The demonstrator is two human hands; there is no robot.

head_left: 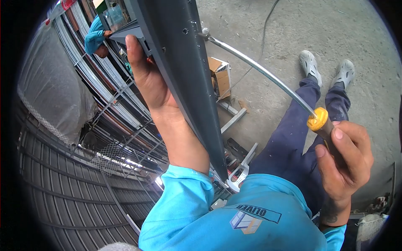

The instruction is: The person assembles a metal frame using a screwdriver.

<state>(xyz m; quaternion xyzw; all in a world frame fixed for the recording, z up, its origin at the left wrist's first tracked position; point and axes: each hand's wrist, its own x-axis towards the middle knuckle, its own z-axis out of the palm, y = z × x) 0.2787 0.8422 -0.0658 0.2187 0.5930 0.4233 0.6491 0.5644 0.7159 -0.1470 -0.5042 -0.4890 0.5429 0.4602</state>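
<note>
A long dark grey metal profile (184,79) with small drilled holes runs from the top of the view down toward my body. My left hand (150,83) grips it from the left side; some of the fingers are hidden behind it. In my right hand (347,161) is a screwdriver (268,72) with a long bright shaft, a yellow collar and a dark handle, held between thumb and fingers. Its tip reaches the profile's right edge, where a small roundish lump shows. I cannot make out whether a screw is there.
At upper left a co-worker in a blue shirt (94,37) leans in beside racked long bars (98,62). A cardboard box (222,79) and metal pieces (234,119) lie on the concrete floor (259,25), crossed by a cable (264,37). Plastic sheeting (54,79) hangs at left.
</note>
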